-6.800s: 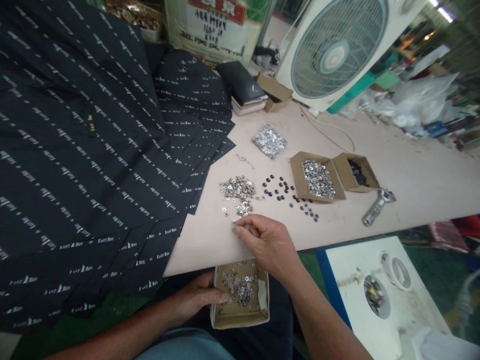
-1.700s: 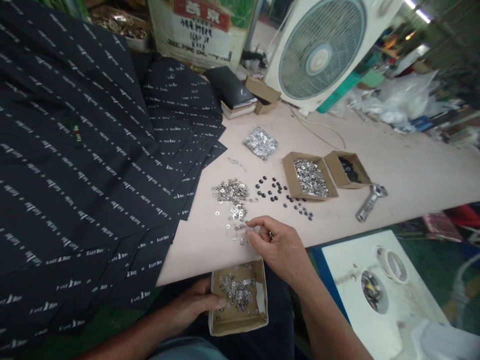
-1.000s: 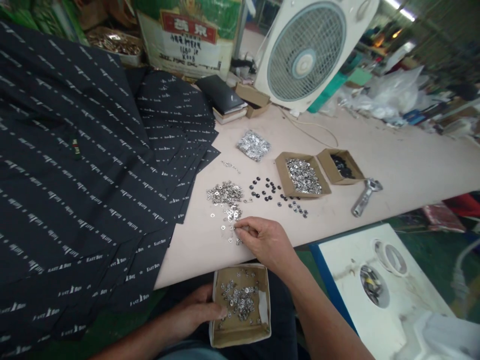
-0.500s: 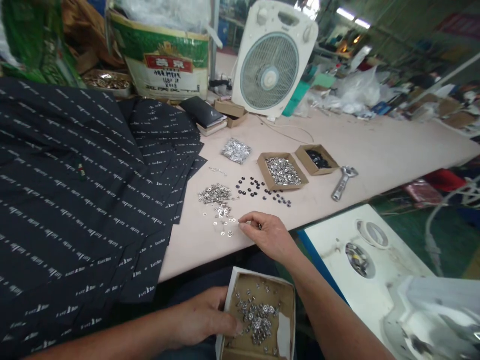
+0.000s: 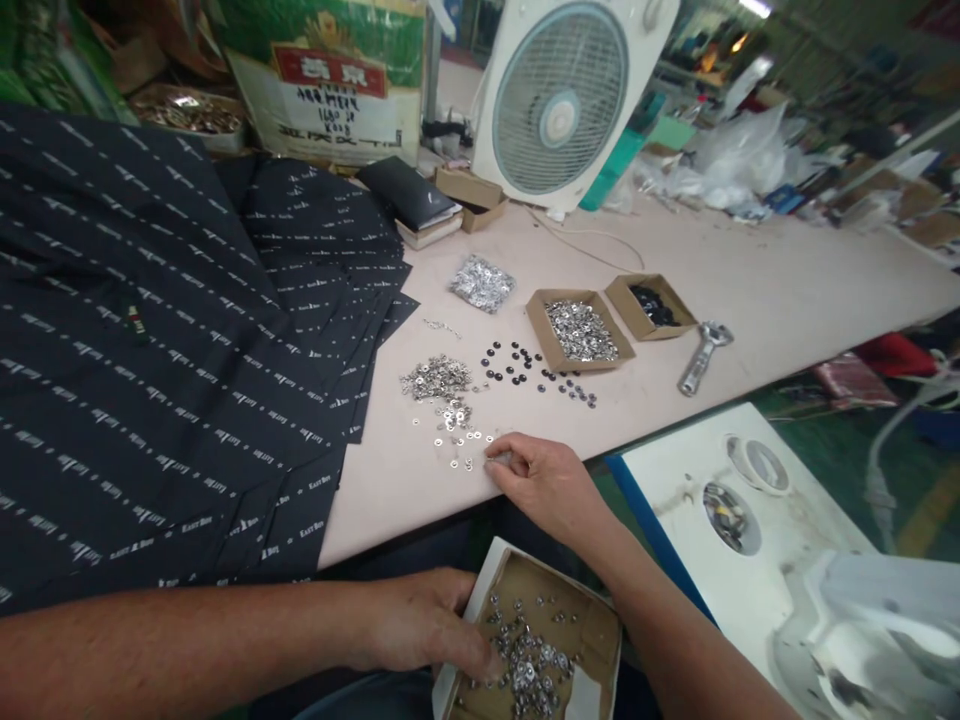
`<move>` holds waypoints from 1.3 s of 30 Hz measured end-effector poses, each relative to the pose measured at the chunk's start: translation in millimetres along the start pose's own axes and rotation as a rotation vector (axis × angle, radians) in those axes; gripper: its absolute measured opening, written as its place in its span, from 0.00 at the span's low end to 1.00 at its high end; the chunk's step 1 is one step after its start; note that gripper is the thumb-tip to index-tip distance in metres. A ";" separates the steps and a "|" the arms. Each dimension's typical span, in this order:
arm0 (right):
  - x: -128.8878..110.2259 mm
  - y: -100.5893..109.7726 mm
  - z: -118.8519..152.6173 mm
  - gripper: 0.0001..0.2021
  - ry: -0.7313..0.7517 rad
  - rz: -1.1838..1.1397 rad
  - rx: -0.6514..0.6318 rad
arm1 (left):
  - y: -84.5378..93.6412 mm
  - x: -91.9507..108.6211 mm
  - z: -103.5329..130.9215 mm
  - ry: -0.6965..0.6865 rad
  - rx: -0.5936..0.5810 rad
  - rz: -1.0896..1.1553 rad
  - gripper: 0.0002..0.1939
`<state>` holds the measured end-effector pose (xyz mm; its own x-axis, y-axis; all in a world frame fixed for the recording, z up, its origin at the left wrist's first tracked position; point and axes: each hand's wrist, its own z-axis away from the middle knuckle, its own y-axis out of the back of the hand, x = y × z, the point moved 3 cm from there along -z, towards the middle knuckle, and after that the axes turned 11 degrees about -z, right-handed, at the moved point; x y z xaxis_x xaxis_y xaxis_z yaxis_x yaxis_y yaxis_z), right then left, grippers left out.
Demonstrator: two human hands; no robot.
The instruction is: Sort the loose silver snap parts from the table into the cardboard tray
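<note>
My left hand (image 5: 435, 625) grips the left side of a small open cardboard box (image 5: 521, 578), its thumb over the rim. Loose silver metal snap fasteners (image 5: 534, 672) lie inside the box, which is tilted below the table edge. Over the table's front edge, my right hand (image 5: 546, 485) has thumb and forefinger pinched together; anything between the tips is too small to make out. Just beyond those fingertips are scattered silver snap pieces (image 5: 454, 412), with a denser pile (image 5: 437, 378) behind them. Several black snap caps (image 5: 517, 370) are spread to the right of the pile.
Dark printed fabric (image 5: 187, 380) covers the left of the table. Behind the snaps are a bag of silver pieces (image 5: 482, 284), a box of silver parts (image 5: 581, 330), a box of black parts (image 5: 651, 305), a wrench (image 5: 705, 358) and a fan (image 5: 559, 110). A white machine (image 5: 750, 510) stands right.
The camera view has shifted and come a little closer. My right hand stays pinched beside the loose snap pieces, and my left hand still holds the box.
</note>
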<state>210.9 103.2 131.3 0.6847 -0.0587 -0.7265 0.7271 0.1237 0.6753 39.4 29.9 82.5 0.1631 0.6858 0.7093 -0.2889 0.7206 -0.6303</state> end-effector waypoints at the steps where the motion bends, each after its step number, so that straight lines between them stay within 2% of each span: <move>1: 0.1 1.0 -0.3 0.09 -0.001 0.005 0.002 | 0.0 -1.6 -1.8 0.013 -0.026 -0.002 0.21; 3: -1.5 1.2 -2.2 0.11 0.004 -0.001 -0.008 | -0.1 -4.7 -4.7 0.006 -0.060 0.007 0.25; 10: -13.0 -8.1 -24.7 0.07 0.040 0.001 0.012 | -6.0 -9.1 -6.6 -0.122 -0.090 0.159 0.30; 14: -17.6 -13.7 -32.8 0.05 0.041 0.046 -0.041 | -9.2 -12.2 -8.6 -0.097 -0.054 0.185 0.32; 18: -22.1 -9.8 -30.0 0.05 0.013 0.081 -0.094 | -9.9 -18.7 -9.0 -0.052 -0.010 0.178 0.33; 21: -25.6 -5.4 -29.2 0.04 0.013 0.066 -0.071 | -9.5 -22.6 -9.0 -0.052 0.029 0.170 0.33; 25: -29.9 -10.7 -38.9 0.09 0.071 0.048 -0.015 | -9.5 -23.8 -11.2 -0.075 0.027 0.188 0.37; 28: -33.1 -19.9 -49.0 0.10 0.130 0.092 -0.031 | -8.9 -23.3 -13.3 -0.076 0.007 0.228 0.40; 31: -35.9 -23.5 -51.9 0.08 0.168 0.140 -0.085 | -8.5 -23.6 -14.0 -0.076 -0.011 0.235 0.41; 35: -33.1 -15.2 -43.1 0.06 0.107 0.101 -0.153 | -8.3 -27.6 -13.6 -0.066 0.056 0.188 0.42; 39: -24.8 -1.4 -36.8 0.08 0.000 0.043 -0.077 | -9.8 -30.4 -14.2 -0.045 0.039 0.188 0.44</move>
<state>191.1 140.9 143.8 0.7154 -0.0513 -0.6968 0.6907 0.2019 0.6943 50.7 3.5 62.6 0.0605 0.8019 0.5943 -0.3467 0.5752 -0.7409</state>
